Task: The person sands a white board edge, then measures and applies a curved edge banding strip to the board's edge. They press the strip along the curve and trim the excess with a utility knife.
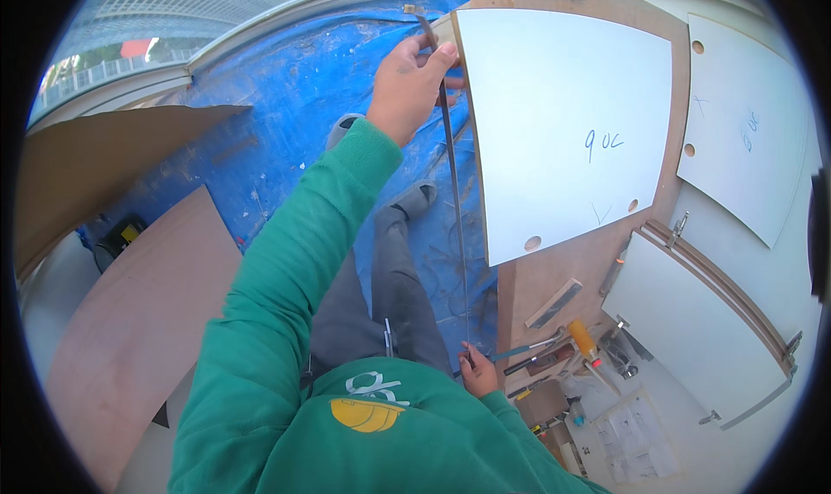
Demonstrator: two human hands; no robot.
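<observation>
A long, thin dark brown strip [452, 165] runs beside the left edge of a white panel [563, 105] with round holes and handwritten marks. My left hand [409, 86] pinches the strip near the panel's far left corner, thumb on the near side; some of its fingers are hidden behind the strip and panel edge. Close to my waist, my right hand [478, 373] is closed around the strip's near end, though the exact grip is small in view. The panel lies on a brown wooden board [519, 295].
Right of my right hand lie tools, among them an orange-headed mallet [583, 340]. Another white panel [736, 122] and a white door with hinges [684, 321] are farther right. Blue sheeting [268, 79] covers the floor. A wooden sheet [147, 338] leans at left.
</observation>
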